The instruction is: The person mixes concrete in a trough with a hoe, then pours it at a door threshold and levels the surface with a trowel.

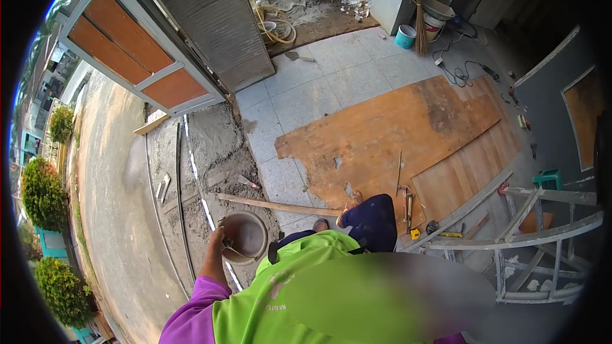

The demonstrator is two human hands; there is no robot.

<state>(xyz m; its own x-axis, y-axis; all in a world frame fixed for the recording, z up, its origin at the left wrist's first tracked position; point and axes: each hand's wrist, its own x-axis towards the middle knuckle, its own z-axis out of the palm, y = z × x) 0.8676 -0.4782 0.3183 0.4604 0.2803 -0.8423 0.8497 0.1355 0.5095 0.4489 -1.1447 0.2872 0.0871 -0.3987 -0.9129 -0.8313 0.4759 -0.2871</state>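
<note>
My left hand (218,238) is closed on the near left rim of a round grey bucket (245,234), whose wide mouth faces up. The bucket is beside my left leg, over the edge between the rough cement strip (213,134) and the tiles. Just beyond it a long wooden strip (274,204) lies across that edge. My right hand is out of view; only a bit of purple sleeve (450,339) shows at the bottom edge.
A stained plywood sheet (376,134) covers much of the tiled floor (306,99) ahead. A hammer (408,207) and a yellow tape measure (415,234) lie by my right leg. To the right is a metal ladder (542,236); a door (137,44) stands ajar at left.
</note>
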